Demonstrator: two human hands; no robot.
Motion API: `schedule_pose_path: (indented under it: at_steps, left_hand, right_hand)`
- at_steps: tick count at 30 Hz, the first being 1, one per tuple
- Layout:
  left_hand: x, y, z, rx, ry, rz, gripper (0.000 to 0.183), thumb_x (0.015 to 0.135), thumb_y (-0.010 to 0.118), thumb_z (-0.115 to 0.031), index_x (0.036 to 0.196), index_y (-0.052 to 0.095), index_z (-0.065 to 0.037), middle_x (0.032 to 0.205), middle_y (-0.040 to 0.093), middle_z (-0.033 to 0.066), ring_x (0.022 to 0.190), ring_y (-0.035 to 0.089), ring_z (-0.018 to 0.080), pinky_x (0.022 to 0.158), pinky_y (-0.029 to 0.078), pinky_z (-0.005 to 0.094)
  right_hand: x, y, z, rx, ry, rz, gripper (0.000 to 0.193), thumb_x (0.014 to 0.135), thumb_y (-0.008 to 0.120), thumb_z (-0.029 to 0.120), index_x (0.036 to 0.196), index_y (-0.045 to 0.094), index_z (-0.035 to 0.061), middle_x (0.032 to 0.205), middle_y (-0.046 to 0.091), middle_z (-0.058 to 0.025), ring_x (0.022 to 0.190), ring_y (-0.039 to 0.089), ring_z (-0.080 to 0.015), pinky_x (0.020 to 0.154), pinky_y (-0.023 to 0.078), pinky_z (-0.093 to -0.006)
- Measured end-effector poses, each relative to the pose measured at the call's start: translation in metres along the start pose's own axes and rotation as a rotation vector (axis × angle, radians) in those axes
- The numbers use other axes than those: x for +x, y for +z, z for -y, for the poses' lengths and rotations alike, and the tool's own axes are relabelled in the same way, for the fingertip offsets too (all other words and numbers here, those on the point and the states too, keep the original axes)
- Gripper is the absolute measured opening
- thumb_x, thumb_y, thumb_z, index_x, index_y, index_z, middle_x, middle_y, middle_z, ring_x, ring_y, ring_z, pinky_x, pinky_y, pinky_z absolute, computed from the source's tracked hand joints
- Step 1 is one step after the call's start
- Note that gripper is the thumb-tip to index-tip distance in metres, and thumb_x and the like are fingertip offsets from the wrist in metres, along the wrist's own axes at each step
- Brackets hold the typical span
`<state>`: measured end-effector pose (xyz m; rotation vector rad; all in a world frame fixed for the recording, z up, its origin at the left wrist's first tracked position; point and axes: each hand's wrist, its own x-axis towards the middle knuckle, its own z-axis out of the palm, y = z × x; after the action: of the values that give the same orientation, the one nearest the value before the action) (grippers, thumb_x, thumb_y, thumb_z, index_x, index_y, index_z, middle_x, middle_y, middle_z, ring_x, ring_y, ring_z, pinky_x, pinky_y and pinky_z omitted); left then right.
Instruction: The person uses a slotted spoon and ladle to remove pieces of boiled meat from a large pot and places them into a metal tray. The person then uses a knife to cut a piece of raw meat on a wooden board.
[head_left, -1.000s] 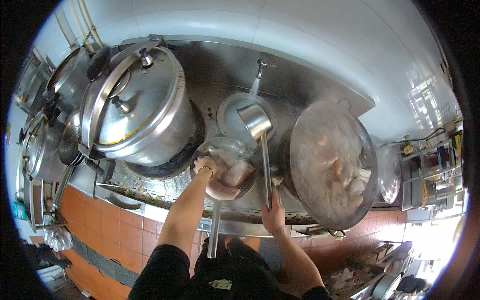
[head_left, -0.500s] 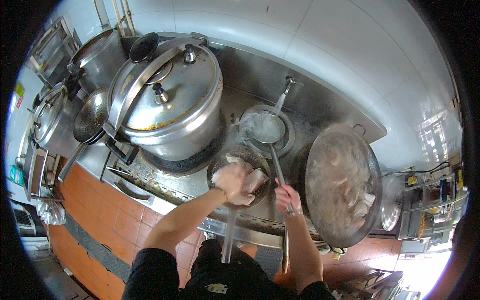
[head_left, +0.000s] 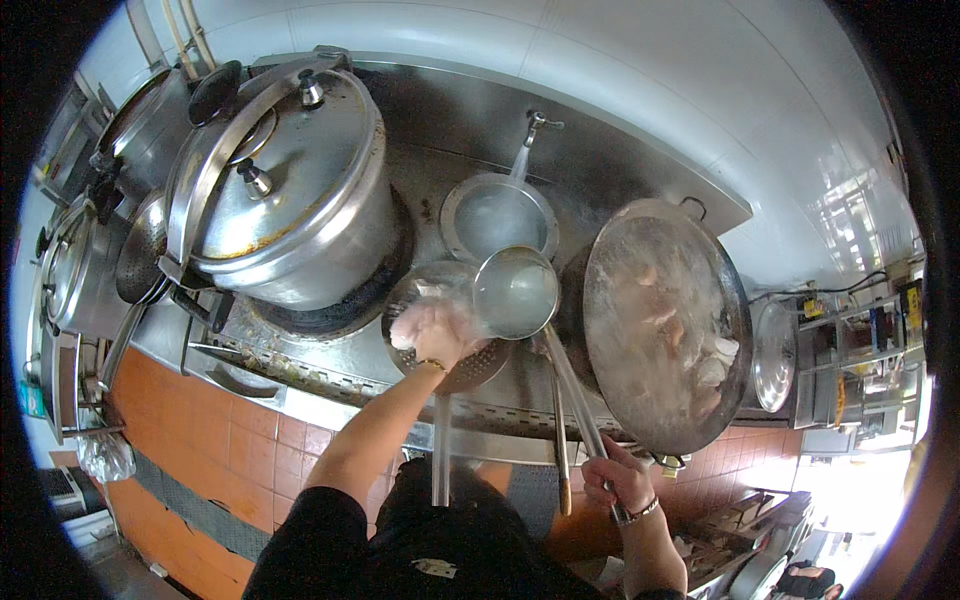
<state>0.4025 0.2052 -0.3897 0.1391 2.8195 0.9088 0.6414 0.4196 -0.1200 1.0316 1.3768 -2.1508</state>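
Liquid-laden, the ladle (head_left: pixel 569 378) should feel heavy, best held where the right hand (head_left: pixel 620 480) wraps its handle (head_left: pixel 590 434); the blurred left hand's (head_left: pixel 450 335) grip I cannot tell.

Left grip (head_left: pixel 440 332) down in strainer (head_left: pixel 482 366), fingers blurred; strainer handle (head_left: pixel 441 450) running back toward body. Right grip (head_left: pixel 617 480) wrapped around ladle (head_left: pixel 572 380); bowl ahead of it, just right of left grip, liquid (head_left: pixel 522 290) inside. Beyond both grips, tap (head_left: pixel 537 124) running into round basin (head_left: pixel 450 226) on steel desk (head_left: pixel 420 185). Ahead-right of right grip, steaming wok (head_left: pixel 680 430), pale chunks (head_left: pixel 712 372) inside. Ahead-left of left grip, big lidded pot (head_left: pixel 330 265).
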Motion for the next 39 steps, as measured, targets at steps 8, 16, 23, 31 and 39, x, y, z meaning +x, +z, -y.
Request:
schedule_pose_path:
  at_steps: [8,16,23,31,39]
  left_hand:
    - [-0.007,0.014,-0.012,0.239,0.069,0.107,0.094,0.086,0.062,-0.056,0.152,0.021,-0.004,0.148,0.035,0.0237,0.133,0.039,0.0401,0.109,0.034,0.0508]
    - [-0.009,-0.001,-0.022,0.43,0.278,0.104,0.066,0.096,0.045,-0.048,0.139,0.045,0.001,0.144,0.045,0.0242,0.131,0.047,0.0397,0.106,0.041,0.0486]
    - [0.007,-0.099,-0.052,0.342,0.38,0.642,0.064,0.093,0.053,-0.048,0.14,0.048,-0.005,0.131,0.059,0.0194,0.118,0.059,0.0337,0.099,0.046,0.0457]
    - [-0.013,-0.111,-0.022,0.766,0.322,0.198,0.053,0.094,0.049,-0.049,0.137,0.052,-0.019,0.135,0.057,0.017,0.116,0.059,0.0392,0.101,0.045,0.0438]
    - [-0.115,-0.122,0.076,0.145,0.292,0.187,0.023,0.085,0.067,-0.028,0.086,0.067,-0.005,0.088,0.069,0.0191,0.08,0.068,0.0353,0.073,0.053,0.0479]
  right_hand:
    - [-0.036,-0.009,-0.016,-0.271,-0.088,0.073,0.061,0.094,0.056,0.006,0.15,0.032,0.003,0.066,0.053,-0.0017,0.043,0.046,-0.011,0.039,0.038,-0.026]
    - [-0.029,0.002,-0.057,-0.801,-0.28,-0.078,0.07,0.091,0.062,0.009,0.152,0.028,0.0006,0.107,0.069,-0.0209,0.09,0.07,-0.0302,0.077,0.054,-0.0389]
    - [-0.042,0.021,-0.076,-0.932,-0.505,-0.31,0.064,0.089,0.063,0.012,0.147,0.036,0.0013,0.093,0.068,-0.0205,0.077,0.069,-0.0331,0.076,0.053,-0.0385]
    - [-0.064,0.025,-0.094,-0.651,-0.535,-0.306,0.06,0.092,0.062,0.01,0.146,0.036,-0.0016,0.109,0.069,-0.0196,0.093,0.07,-0.0246,0.079,0.054,-0.0346]
    - [-0.084,0.008,-0.139,-0.54,-0.696,-0.359,0.061,0.092,0.06,0.008,0.145,0.034,-0.0058,0.117,0.065,-0.0216,0.107,0.067,-0.0278,0.088,0.052,-0.0376]
